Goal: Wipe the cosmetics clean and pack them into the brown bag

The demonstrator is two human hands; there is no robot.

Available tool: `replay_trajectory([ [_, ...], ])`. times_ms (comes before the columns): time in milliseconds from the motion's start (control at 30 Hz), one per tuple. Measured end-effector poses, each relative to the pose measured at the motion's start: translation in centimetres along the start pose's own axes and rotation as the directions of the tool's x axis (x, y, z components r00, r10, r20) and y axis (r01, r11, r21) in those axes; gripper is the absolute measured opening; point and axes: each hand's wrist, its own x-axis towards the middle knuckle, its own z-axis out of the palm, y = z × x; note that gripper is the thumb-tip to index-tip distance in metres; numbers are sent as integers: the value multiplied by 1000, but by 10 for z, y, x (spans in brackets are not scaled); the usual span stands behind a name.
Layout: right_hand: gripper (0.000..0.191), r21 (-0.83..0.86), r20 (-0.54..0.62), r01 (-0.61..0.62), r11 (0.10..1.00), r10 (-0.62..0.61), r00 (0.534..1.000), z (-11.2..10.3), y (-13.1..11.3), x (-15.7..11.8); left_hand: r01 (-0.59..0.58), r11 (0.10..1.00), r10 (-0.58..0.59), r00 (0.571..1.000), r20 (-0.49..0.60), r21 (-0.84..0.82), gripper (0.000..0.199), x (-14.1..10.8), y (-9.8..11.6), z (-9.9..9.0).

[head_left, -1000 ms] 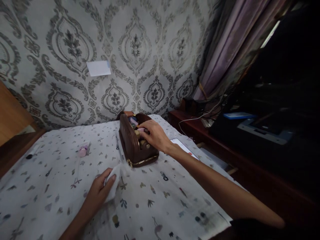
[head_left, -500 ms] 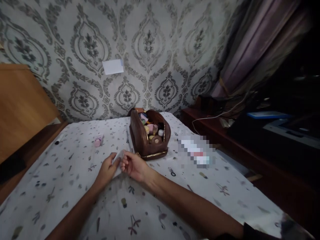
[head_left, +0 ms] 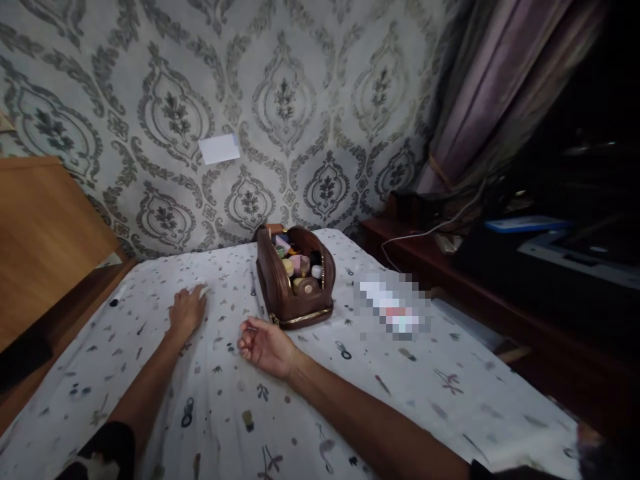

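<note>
My left hand is palm down on the patterned white sheet, its fingers curled and closed. A small whitish bit shows at its fingertips; the rest of what it holds is hidden. My right hand rests palm up in front of the bag, with fingers curled together and nothing seen in them. The brown bag stands unzipped beyond my right hand, and several small jars and packets show inside it.
A blurred-out flat item lies right of the bag. White paper is on the patterned wall. Wooden furniture stands at the left. At the right are a dark red ledge, a white cable and a purple curtain.
My left hand has moved away from my right, left and forward, over the spot where a small pink item lay. The white piece between my hands is gone from there. The view shifted slightly.
</note>
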Motion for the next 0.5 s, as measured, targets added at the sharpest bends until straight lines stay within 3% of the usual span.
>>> replay_trajectory([
  [100, 23, -3, 3, 0, 1000, 0, 1000, -2, 0, 1, 8, 1000, -8, 1000, -21, -23, 47, 2, -3, 4],
  [233, 22, -16, 10, 19, 1000, -19, 1000, -4, 2, 1, 5, 997, -7, 1000, -26, -76, 47, 3, -12, -6],
  [333, 35, -33, 32, 71, 997, -70, 997, -5, 6, 3, -46, 985, 40, 998, -38, -167, 47, -13, -13, -15],
  [400, 47, -32, 35, 114, 993, -113, 993, -5, 9, 6, -166, 938, 133, 983, -127, -304, 47, -38, -5, -17],
  [500, 44, -23, -4, 136, 990, -136, 991, -5, 15, 11, -424, 823, 339, 900, -272, -378, 45, -89, 18, -14],
])
